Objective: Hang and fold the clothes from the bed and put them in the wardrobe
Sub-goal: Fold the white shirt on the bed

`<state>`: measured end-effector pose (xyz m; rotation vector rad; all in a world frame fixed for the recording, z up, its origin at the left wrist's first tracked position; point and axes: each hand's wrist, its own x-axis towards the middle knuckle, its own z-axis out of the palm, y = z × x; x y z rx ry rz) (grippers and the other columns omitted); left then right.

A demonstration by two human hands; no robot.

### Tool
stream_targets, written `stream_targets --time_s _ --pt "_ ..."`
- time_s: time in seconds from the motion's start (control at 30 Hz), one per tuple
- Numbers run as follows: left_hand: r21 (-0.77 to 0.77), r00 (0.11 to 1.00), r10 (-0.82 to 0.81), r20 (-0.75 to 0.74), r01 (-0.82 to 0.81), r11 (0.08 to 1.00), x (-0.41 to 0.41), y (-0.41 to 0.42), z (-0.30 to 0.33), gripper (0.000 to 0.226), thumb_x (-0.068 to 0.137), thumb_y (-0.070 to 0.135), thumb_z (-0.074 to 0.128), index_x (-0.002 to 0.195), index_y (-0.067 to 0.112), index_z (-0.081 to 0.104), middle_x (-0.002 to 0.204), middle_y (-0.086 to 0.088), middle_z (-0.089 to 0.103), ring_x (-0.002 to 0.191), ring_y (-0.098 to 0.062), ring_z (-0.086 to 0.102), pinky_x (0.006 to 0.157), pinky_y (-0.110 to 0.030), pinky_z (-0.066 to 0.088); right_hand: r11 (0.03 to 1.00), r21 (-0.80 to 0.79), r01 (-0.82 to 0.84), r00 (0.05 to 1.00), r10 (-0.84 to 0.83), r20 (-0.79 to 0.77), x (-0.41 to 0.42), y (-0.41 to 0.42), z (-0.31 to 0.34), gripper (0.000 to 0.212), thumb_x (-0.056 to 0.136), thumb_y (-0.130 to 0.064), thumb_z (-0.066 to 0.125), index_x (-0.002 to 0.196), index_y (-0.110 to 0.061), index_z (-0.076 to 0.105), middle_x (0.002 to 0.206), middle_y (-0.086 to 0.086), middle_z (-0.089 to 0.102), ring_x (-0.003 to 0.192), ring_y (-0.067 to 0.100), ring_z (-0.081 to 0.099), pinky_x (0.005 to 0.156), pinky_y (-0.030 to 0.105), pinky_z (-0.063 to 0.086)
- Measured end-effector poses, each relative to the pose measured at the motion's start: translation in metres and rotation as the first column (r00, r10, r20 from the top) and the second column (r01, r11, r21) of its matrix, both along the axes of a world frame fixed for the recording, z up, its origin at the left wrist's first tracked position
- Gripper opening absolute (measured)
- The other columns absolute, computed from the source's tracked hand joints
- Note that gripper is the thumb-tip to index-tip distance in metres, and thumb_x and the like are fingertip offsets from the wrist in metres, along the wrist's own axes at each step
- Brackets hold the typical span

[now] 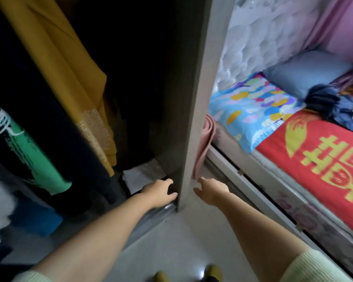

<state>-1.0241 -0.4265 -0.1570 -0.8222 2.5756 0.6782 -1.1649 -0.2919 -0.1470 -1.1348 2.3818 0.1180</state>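
Where garments (55, 82) hang: wardrobe (194, 98), folded cloth (141, 176) inside.

I see both bare forearms stretched forward and down, the left hand (158, 191) with fingers loosely spread and slightly bent, the right hand (211, 191) likewise relaxed and open-fingered, neither one gripping anything.
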Motion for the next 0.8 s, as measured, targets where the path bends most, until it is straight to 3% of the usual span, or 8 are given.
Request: stream_targets --time_s 0.33,0.5,0.67,0.8 --pt "-0.046 0.964 -0.26 -0.058 0.258 0.965 -0.089 0.092 0.045 0.055 0.091 0.05 0.048 0.139 0.024 0.039 0.126 -0.005 0.058 0.115 -0.026 0.055 0.091 -0.035 0.046 0.95 0.018 0.312 0.95 -0.311 -0.026 -0.044 0.144 0.025 0.045 0.096 -0.046 0.04 0.129 -0.015 0.042 0.119 0.009 0.059 0.106 0.028 0.058 0.072 0.031 0.043" --pt "-0.102 0.919 -0.39 -0.057 0.383 0.918 -0.124 0.172 0.054 0.055 0.091 0.052 0.047 0.139 0.025 0.039 0.127 -0.004 0.058 0.117 -0.024 0.054 0.09 -0.034 0.045 0.91 -0.003 0.414 0.909 -0.413 -0.049 -0.052 0.235 0.037 0.044 0.098 -0.044 0.039 0.131 -0.016 0.043 0.12 0.008 0.059 0.108 0.027 0.058 0.078 0.033 0.046" --pt "-0.126 0.827 -0.557 -0.071 0.547 0.828 -0.156 0.268 0.064 0.053 0.093 0.048 0.046 0.139 0.022 0.039 0.123 -0.003 0.059 0.112 -0.023 0.055 0.09 -0.037 0.048 0.831 0.013 0.557 0.83 -0.556 -0.04 -0.06 0.342 0.044 0.042 0.099 -0.042 0.038 0.128 -0.012 0.043 0.123 0.008 0.058 0.109 0.028 0.056 0.076 0.034 0.045" --pt "-0.168 0.734 -0.671 -0.105 0.652 0.739 -0.189 0.335 0.079 0.052 0.096 0.044 0.044 0.141 0.02 0.036 0.124 -0.004 0.059 0.109 -0.024 0.056 0.081 -0.036 0.048 0.739 0.011 0.673 0.739 -0.673 -0.025 -0.072 0.413 0.048 0.039 0.099 -0.038 0.037 0.125 -0.011 0.046 0.12 0.008 0.058 0.106 0.025 0.056 0.075 0.034 0.046"
